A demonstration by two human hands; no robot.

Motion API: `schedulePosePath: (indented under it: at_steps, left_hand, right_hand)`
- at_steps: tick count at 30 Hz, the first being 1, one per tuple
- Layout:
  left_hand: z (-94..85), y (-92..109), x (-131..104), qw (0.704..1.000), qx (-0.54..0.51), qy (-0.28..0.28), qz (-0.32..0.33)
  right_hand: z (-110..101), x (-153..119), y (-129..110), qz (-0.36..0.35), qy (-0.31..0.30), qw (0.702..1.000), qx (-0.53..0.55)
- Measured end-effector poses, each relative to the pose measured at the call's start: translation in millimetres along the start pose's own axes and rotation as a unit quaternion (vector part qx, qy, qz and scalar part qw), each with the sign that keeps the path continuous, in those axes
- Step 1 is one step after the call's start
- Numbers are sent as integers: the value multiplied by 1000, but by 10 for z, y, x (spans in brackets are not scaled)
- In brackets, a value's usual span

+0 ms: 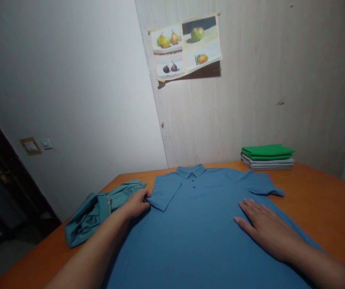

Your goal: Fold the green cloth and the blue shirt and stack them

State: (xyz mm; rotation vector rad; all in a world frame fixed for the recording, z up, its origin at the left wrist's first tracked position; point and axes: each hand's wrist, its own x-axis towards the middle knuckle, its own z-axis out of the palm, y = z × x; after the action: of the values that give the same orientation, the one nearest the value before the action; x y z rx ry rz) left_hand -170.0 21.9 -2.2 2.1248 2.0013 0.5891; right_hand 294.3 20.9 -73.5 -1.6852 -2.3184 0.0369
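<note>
A blue polo shirt [202, 224] lies spread front side up, its buttoned collar toward the wall. Its left-hand sleeve is folded inward over the chest, while the right-hand sleeve points outward with a rumpled cuff. My left hand [136, 204] pinches the shirt's edge by the folded sleeve, thumb and fingers closed on the cloth. On the right side of the chest, my right hand [262, 228] rests flat with its fingers stretched out. A crumpled teal garment [100, 208] lies left of the shirt, close to my left hand and forearm.
The orange table [325, 208] reaches the wall. At its back right stands a stack of folded green and grey cloths [267, 157]. A fruit picture sheet [187, 48] hangs on the wall. A dark door [1, 176] is at the far left.
</note>
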Motion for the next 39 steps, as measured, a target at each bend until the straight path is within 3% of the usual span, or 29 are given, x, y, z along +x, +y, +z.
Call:
schedulePosePath:
  at_steps: [5, 12, 16, 21, 26, 29, 32, 39]
  left_hand:
    - [62, 37, -85, 994, 103, -1, 25]
    - [-14, 160, -85, 985, 163, -44, 28]
    - [-29, 277, -79, 985, 164, -41, 39]
    - [82, 429, -93, 987, 139, -45, 64]
    - [174, 467, -21, 995, 96, -1, 38]
    - [190, 459, 31, 998, 46, 34, 25]
    - [170, 408, 86, 999, -18, 32, 35]
    - [48, 44, 217, 991, -61, 115, -38]
  right_hand:
    - [26, 5, 6, -4, 12, 1000, -3]
    - [34, 6, 20, -4, 13, 1000, -4]
    - [30, 6, 21, -6, 18, 1000, 3]
    - [4, 0, -2, -4, 12, 1000, 0]
    - [3, 6, 3, -5, 12, 1000, 0]
    - [18, 10, 11, -6, 15, 1000, 2]
    - [22, 5, 9, -4, 17, 1000, 2]
    - [-10, -8, -4, -7, 13, 1000, 0]
